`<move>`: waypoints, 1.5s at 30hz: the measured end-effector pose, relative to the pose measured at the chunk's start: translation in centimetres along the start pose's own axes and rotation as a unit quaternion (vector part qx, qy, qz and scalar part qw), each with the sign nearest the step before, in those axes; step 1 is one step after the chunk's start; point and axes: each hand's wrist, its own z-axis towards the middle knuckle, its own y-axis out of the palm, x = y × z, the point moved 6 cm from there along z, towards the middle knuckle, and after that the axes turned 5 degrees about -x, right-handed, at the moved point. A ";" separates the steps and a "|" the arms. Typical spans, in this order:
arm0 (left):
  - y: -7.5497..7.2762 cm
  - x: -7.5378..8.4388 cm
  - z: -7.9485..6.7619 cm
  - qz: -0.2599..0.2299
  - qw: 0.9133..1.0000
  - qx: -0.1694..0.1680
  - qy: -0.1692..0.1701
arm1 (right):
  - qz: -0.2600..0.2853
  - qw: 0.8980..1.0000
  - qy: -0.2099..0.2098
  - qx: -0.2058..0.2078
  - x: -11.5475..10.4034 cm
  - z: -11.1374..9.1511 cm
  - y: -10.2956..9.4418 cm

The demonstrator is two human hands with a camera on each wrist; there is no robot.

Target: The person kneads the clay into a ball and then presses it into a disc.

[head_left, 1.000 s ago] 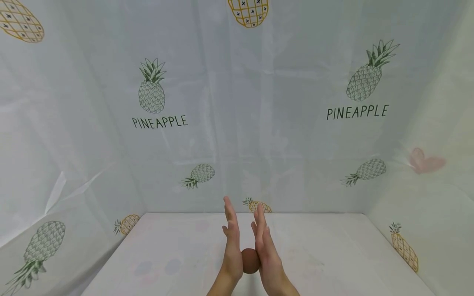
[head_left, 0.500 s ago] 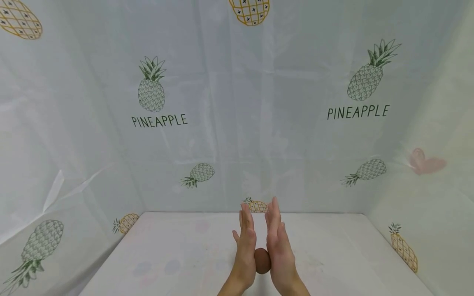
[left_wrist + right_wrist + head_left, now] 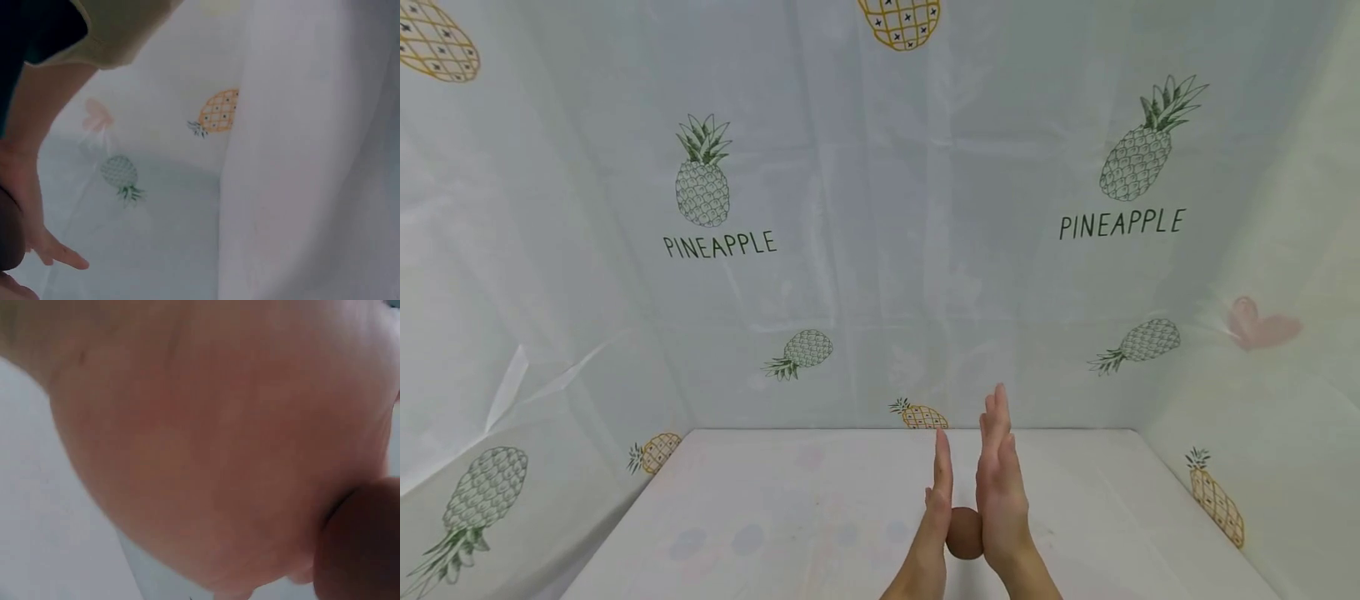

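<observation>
A smooth brown ball [image 3: 965,533] sits between my two palms above the white table. My left hand [image 3: 931,533] presses its left side, seen nearly edge-on with fingers straight and pointing away. Against the right side lies my right hand [image 3: 1003,508], its fingers also straight and reaching further forward than the left ones. In the right wrist view, the right palm [image 3: 206,450] fills most of the picture and the ball [image 3: 362,550] meets it at lower right. The left wrist view catches only part of the dark ball [image 3: 9,234] at its left edge.
Beneath the hands spreads a white table [image 3: 760,492] with faint coloured patches. A pale pineapple-print curtain [image 3: 880,275] hangs behind it and along both sides. A light sleeve [image 3: 119,37] shows in the left wrist view.
Both hands have moved right together, carrying the ball between them. The left fingers, ahead of the right at first, have slid back while the right fingers moved forward.
</observation>
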 end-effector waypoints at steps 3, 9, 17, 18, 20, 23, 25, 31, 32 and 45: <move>0.5 1.0 -0.3 -0.011 1.000 -0.011 -0.010 | 0.011 1.000 0.011 0.016 0.6 0.1 -0.6; 0.7 3.3 -0.7 -0.027 0.999 -0.018 0.028 | 0.028 1.000 0.012 0.000 1.6 0.4 -0.6; -0.7 4.8 -1.2 -0.031 0.998 0.019 0.051 | 0.021 0.997 0.054 -0.051 3.3 0.0 1.5; -1.0 4.8 -1.2 -0.029 0.998 0.027 0.054 | 0.021 0.996 0.061 -0.060 3.6 -0.1 1.9; -1.8 4.8 -1.1 -0.020 0.997 0.042 0.066 | 0.021 0.994 0.071 -0.081 3.9 -0.3 2.7; -3.0 4.8 -0.8 -0.007 0.994 0.063 0.083 | 0.021 0.990 0.089 -0.108 4.4 -0.7 4.0; -3.9 4.8 -0.7 -0.003 0.993 0.074 0.095 | 0.023 0.987 0.095 -0.125 4.5 -1.0 4.8; -6.5 4.7 -0.7 0.014 0.986 0.127 0.107 | 0.048 0.980 0.109 -0.157 4.3 -1.7 7.0; -6.9 4.6 -0.6 0.020 0.985 0.138 0.104 | 0.052 0.980 0.111 -0.159 4.1 -1.7 7.2; -7.7 1.6 0.4 0.096 0.974 0.177 0.106 | 0.040 0.987 0.081 -0.131 2.0 -1.8 6.9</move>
